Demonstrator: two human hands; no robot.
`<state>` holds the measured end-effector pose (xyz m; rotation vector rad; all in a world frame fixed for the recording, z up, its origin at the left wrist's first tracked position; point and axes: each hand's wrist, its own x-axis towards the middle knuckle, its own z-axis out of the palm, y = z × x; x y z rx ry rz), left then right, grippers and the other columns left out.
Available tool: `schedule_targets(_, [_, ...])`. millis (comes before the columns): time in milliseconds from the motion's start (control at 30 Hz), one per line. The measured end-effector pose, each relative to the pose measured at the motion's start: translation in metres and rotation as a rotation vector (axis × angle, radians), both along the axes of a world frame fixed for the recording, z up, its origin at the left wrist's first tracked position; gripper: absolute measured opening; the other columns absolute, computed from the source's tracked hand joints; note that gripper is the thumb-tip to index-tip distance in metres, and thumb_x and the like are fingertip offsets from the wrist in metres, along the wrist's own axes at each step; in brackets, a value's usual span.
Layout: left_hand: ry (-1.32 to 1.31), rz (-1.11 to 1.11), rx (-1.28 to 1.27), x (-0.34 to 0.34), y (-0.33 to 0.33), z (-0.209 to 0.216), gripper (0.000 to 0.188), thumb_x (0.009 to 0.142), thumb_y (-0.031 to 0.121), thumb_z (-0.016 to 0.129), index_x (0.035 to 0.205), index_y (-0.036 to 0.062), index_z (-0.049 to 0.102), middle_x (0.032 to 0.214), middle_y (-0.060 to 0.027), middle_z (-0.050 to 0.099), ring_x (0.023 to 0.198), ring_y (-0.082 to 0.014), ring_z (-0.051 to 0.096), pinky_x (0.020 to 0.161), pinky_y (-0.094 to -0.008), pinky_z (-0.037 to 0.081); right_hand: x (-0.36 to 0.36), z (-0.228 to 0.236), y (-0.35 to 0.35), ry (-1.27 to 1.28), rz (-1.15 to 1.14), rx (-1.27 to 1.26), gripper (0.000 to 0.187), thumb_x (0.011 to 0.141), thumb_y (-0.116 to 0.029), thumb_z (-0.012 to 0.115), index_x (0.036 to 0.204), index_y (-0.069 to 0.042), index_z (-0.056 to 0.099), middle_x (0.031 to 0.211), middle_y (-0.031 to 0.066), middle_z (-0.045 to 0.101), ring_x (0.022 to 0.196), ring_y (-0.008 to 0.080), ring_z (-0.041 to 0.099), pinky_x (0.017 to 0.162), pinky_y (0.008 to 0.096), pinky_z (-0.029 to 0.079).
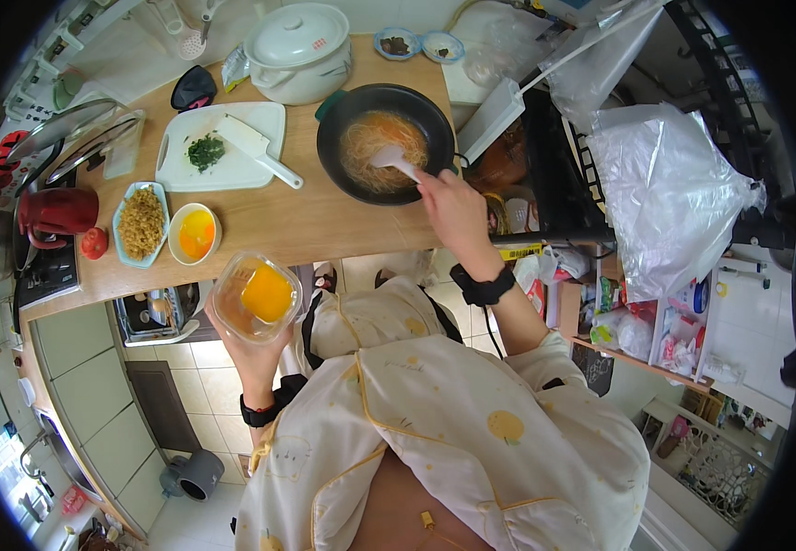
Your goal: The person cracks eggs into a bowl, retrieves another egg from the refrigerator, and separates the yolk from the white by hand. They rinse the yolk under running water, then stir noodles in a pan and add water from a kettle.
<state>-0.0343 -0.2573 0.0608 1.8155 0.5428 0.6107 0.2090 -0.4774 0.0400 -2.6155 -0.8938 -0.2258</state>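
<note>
My left hand (249, 344) is closed around a clear container (249, 262) with bright yellow-orange content, probably beaten egg, held just off the counter's front edge. With fingers wrapped on its handle, my right hand (455, 213) grips a pale spatula (391, 158). Its blade rests among thin noodles (361, 147) in a black pan (327, 138). Left of the pan, a white cutting board (256, 179) carries chopped greens (205, 152) and a white knife (249, 140). Near my left hand stand a bowl with egg yolk (198, 234) and a dish of brown crumbly food (141, 225).
A white lidded pot (297, 55) and two small dishes (398, 43) stand at the back. A tomato (94, 242) and a red kettle (60, 211) are at the left. Plastic bags (669, 184) hang at the right. Below the counter's front edge is an open drawer (155, 317).
</note>
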Motion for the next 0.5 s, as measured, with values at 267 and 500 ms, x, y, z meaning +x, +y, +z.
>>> schedule_targets(267, [0.002,-0.005,-0.008,0.002,-0.003,0.004,0.093,0.058,0.008,0.081,0.133,0.0057,0.025,0.126,-0.012,0.041,0.119,-0.024,0.044,0.102,-0.0395,0.038,0.007,0.01,-0.01,0.041,-0.086,-0.051,0.022,0.085,-0.015,0.058,0.105,-0.014,0.066,0.076,0.011,0.057,0.067,0.0312,0.061,0.057,0.0411,0.049])
schedule_targets(500, [0.02,-0.002,-0.03,0.003,-0.007,0.005,0.092,0.058,0.007,0.08,0.132,0.0057,0.026,0.125,-0.0119,0.041,0.119,-0.0243,0.044,0.102,-0.0398,0.038,-0.001,0.006,0.013,0.043,0.018,0.01,0.022,0.085,-0.018,0.058,0.105,-0.015,0.067,0.074,0.0098,0.056,0.066,0.031,0.06,0.056,0.0412,0.049])
